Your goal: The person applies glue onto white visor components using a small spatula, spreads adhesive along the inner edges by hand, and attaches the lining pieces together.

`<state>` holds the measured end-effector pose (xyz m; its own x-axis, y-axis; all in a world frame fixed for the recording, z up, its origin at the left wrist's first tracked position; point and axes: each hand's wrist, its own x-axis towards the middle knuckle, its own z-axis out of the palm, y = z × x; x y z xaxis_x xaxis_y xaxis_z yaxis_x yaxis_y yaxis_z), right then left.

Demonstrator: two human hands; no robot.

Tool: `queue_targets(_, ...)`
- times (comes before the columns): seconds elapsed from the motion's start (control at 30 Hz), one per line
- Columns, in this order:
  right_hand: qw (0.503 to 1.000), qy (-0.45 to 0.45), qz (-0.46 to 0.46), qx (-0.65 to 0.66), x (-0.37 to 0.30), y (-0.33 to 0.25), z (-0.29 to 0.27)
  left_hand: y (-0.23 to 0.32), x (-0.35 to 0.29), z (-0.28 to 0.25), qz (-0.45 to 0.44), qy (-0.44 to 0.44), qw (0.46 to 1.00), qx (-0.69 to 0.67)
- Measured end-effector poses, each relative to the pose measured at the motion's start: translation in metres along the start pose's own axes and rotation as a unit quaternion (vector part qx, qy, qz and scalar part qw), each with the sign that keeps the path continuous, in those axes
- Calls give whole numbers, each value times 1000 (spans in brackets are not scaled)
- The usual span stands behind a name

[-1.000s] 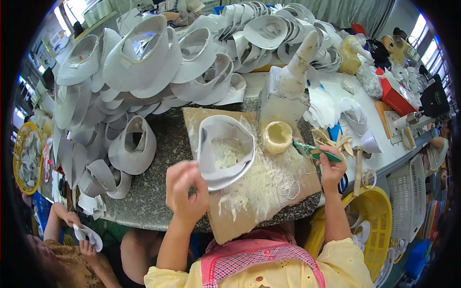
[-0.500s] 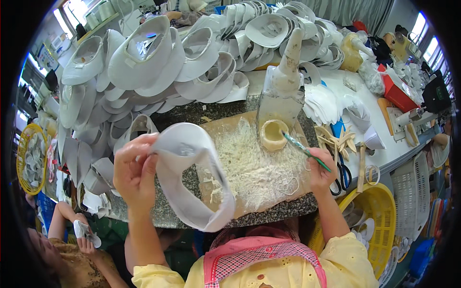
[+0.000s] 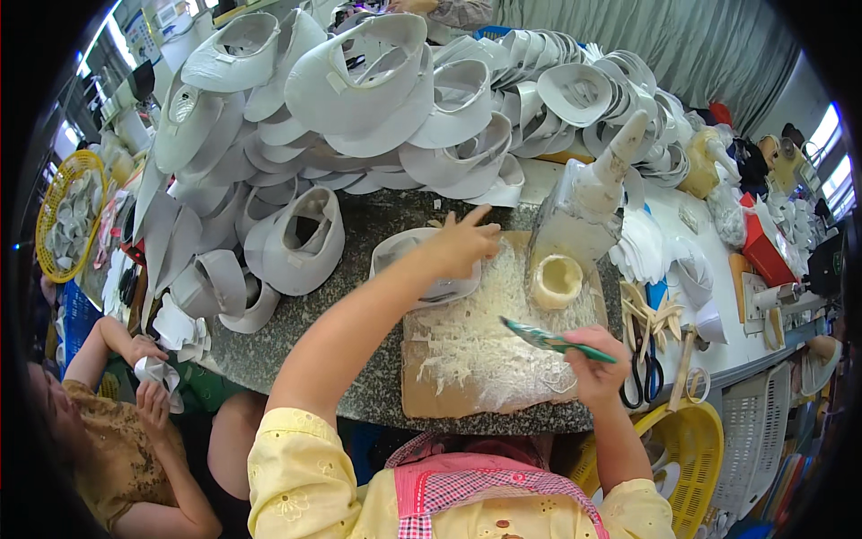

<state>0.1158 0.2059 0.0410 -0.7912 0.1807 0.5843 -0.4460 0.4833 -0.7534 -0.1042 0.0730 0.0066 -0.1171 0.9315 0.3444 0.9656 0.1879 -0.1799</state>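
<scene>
My left hand reaches forward and rests on a white visor cap piece lying at the far left edge of the glue-smeared brown board. My right hand hovers over the board's right side, gripping a green-handled brush that points left. A small round glue pot sits on the board just ahead of the brush. A large glue-crusted jug stands behind the pot.
Heaps of white visor pieces cover the grey stone table at the back and left. Scissors and wooden sticks lie to the right. A yellow basket sits lower right. Another person sits at lower left, holding a white piece.
My left hand carried one glued visor off to the left, then came back and now rests on a visor piece at the board's far edge. The brush hand stayed in place.
</scene>
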Motion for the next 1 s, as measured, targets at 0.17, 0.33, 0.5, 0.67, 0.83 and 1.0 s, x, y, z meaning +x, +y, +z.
queue_targets(0.17,992,-85,-78,-41,25,2,13,-2,-7,-59,-312,144,852,-394)
queue_targets(0.33,872,40,257,415,54,10,32,11,-93,-83,-364,249,875,-198)
queue_targets(0.5,744,-203,377,513,82,21,90,48,-122,-44,-515,177,823,-162)
queue_targets(0.67,678,-143,463,552,83,49,123,49,-119,-26,-534,108,831,-110)
queue_targets(0.83,653,-17,463,599,88,49,116,53,-119,-33,-549,55,804,-221)
queue_targets(1.0,639,-28,482,599,69,43,121,57,-118,-41,-534,63,797,-276)
